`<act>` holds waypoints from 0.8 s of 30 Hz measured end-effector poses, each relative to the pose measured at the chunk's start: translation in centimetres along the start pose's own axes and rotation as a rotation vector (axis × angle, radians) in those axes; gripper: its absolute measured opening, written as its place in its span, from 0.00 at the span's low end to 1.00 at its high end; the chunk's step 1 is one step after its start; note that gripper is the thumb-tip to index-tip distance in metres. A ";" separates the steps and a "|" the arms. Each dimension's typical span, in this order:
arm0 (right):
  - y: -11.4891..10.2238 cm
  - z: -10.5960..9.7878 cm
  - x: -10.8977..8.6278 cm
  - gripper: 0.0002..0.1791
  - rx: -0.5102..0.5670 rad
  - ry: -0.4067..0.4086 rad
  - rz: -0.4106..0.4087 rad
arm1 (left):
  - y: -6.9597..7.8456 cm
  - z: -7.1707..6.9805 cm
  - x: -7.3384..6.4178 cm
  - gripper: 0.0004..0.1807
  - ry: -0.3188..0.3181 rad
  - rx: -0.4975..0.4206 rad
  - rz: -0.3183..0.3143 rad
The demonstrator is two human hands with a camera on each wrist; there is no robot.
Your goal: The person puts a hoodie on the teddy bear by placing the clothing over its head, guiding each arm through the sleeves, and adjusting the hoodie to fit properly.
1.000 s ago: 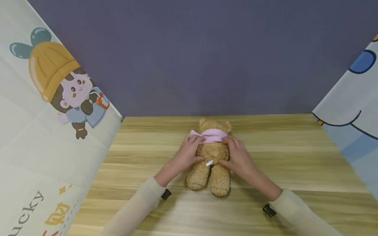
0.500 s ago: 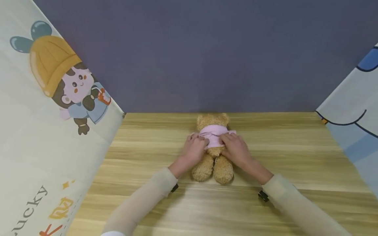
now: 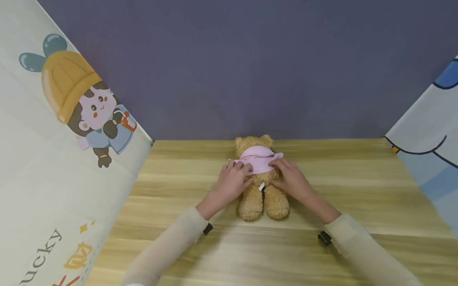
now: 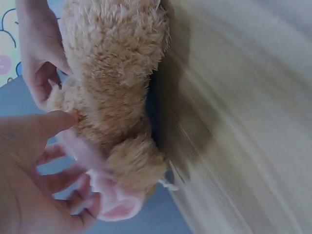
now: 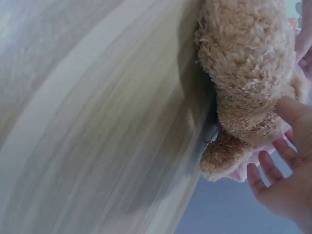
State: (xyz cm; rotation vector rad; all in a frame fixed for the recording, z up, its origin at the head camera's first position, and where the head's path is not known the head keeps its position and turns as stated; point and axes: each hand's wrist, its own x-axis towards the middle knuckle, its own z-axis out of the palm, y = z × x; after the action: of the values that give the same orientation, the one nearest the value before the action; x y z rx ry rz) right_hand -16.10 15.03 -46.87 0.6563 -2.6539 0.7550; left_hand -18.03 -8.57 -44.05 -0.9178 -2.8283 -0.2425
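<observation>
Two hands point(image 3: 231, 181) touch a plush bear point(image 3: 266, 176) wearing pink

Behind the left hand point(image 3: 230, 180) is a long cream left sleeve point(image 3: 171, 242), and behind the right hand point(image 3: 294, 180) a matching right sleeve point(image 3: 368, 248). Just back from the grip, a small black block point(image 3: 208, 228) pokes out by the left sleeve, another black block point(image 3: 324, 238) by the right.
</observation>
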 end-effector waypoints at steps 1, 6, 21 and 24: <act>0.2 -0.1 0.1 0.35 0.007 -0.002 -0.013 | 0.1 0.0 0.2 0.17 0.015 0.020 0.016; 0.7 0.1 0.8 0.27 -0.032 -0.007 -0.038 | 0.4 1.0 1.3 0.16 0.081 0.179 0.105; 0.1 1.1 -1.1 0.20 -0.223 0.007 -0.109 | 2.1 3.8 -2.2 0.04 0.235 0.233 0.047; 0.0 1.1 -1.1 0.22 -0.219 0.000 -0.106 | 2.1 3.6 -2.4 0.06 0.229 0.227 0.056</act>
State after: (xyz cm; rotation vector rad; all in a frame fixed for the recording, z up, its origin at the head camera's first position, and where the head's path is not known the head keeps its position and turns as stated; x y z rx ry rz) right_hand -15.31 14.78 -48.19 0.7285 -2.6272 0.4282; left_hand -15.19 -7.52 -47.79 -0.8581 -2.5522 -0.0161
